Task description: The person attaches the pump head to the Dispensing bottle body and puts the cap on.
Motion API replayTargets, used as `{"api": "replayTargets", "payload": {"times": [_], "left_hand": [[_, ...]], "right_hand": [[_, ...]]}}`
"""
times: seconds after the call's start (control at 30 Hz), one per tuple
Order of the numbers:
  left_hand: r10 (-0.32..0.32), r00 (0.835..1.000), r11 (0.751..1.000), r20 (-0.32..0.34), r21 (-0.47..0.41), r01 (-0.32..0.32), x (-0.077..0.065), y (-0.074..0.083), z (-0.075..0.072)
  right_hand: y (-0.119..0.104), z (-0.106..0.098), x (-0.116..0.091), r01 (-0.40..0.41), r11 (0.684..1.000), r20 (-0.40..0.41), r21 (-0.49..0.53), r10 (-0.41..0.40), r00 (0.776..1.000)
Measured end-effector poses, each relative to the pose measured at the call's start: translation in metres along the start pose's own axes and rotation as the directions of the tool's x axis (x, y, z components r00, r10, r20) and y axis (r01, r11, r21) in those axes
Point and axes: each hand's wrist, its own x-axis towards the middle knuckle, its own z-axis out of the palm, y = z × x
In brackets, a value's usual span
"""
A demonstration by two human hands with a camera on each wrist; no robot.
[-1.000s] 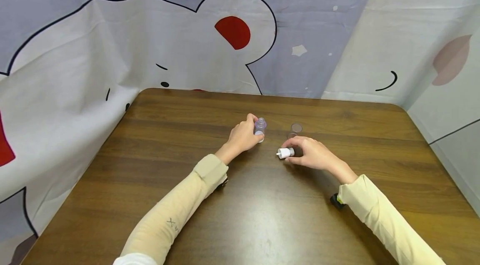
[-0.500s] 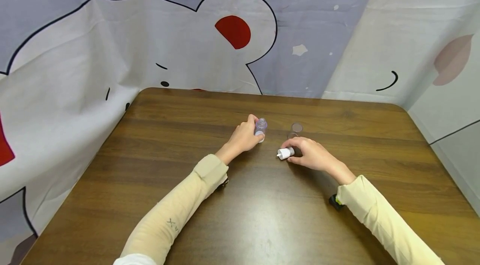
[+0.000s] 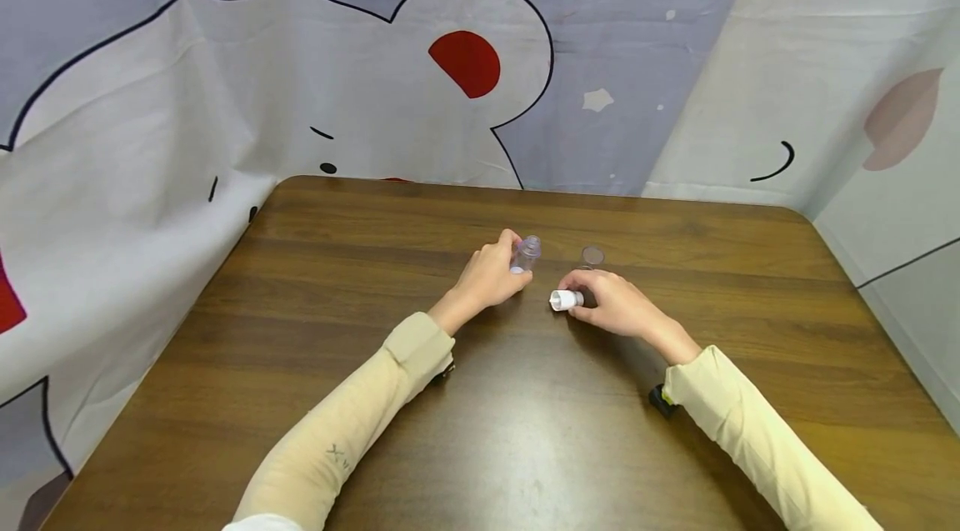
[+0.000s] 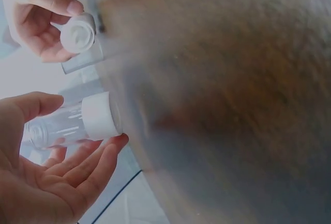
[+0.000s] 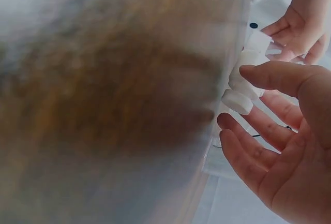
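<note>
My left hand grips a small clear bottle with an uncapped neck and a white base. The bottle leans to the right. In the left wrist view the bottle lies between thumb and fingers. My right hand pinches a white pump top, held sideways with its hollow end and thin stem towards the left. The right wrist view shows the pump top under the thumb, its far end near the left hand. Bottle and pump top are apart.
A transparent cap stands on the brown wooden table, just behind the right hand and partly hidden by it. A printed curtain hangs behind the table's far edge.
The bottle has tipped further to the right in the left hand. The right hand has shifted slightly left and away from me, turning the pump top's open end more into view.
</note>
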Motion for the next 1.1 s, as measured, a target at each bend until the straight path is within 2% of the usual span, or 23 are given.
{"api": "replayTargets", "payload": {"times": [0.3,0.5,0.73,1.1], "left_hand": [[0.037,0.997,0.998,-0.067,0.056,-0.034,-0.008,0.004,-0.004],[0.052,0.996,0.997,-0.072,0.053,-0.048,-0.011,0.000,-0.006],[0.047,0.997,0.995,-0.065,0.092,-0.041,-0.014,-0.005,-0.009],[0.041,0.998,0.993,-0.044,0.116,-0.036,-0.018,-0.007,-0.012]], "right_hand": [[-0.005,-0.008,0.001,0.017,0.989,-0.060,0.145,-0.008,0.998],[-0.007,-0.014,0.003,0.025,0.977,-0.105,0.212,-0.003,0.994],[-0.009,-0.021,0.010,0.025,0.953,-0.143,0.302,0.019,0.989],[-0.010,-0.039,0.012,0.001,0.958,-0.202,0.287,0.060,0.978]]}}
